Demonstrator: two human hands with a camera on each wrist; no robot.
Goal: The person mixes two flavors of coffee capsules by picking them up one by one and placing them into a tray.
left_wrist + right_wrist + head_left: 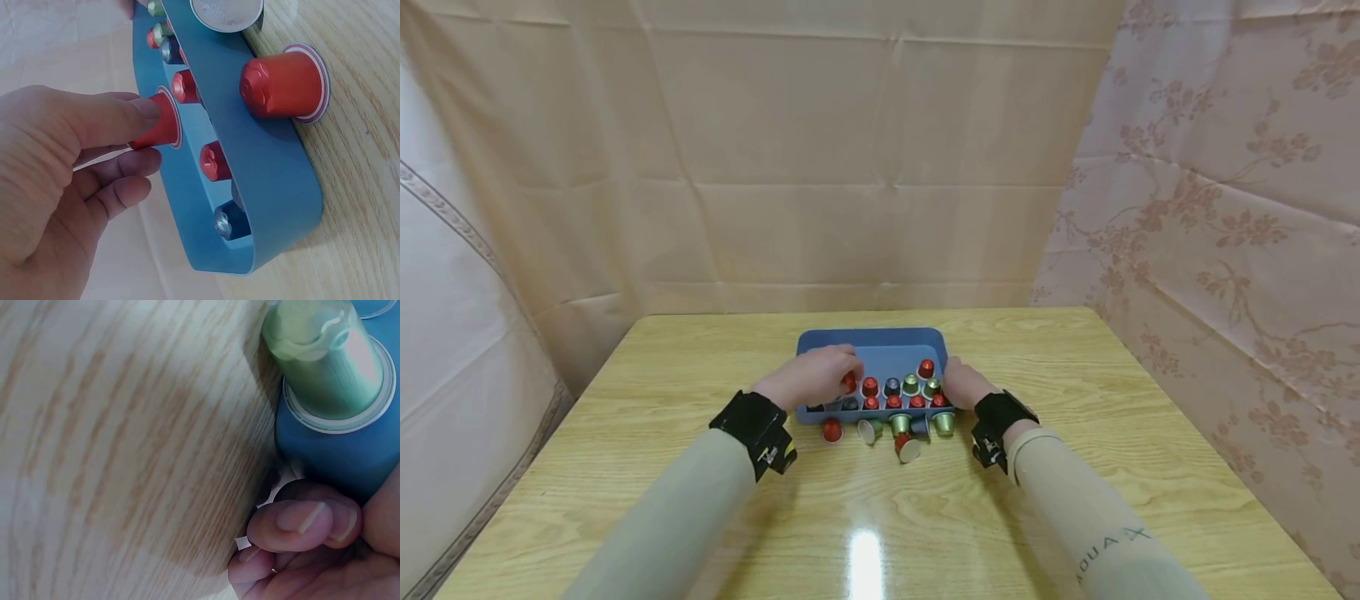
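Note:
My left hand [814,375] pinches a red coffee capsule [164,125] between thumb and fingers, holding it above the left part of a blue tray [872,337]. In the left wrist view the capsule's rim points toward the tray. At the tray's right side, my right hand [967,385] grips the wall, its fingers curled; the contact is partly hidden. Inside the tray stand red, green and dark capsules, among them a red capsule [927,368] near the right wall and a dark capsule [892,387] in the row.
In front of the tray, on the wooden table [700,517], are a red capsule [832,431], a tipped red capsule [902,446] showing its lid, and several others. A green capsule [331,362] is against the front wall. Curtains [850,167] hang behind the table.

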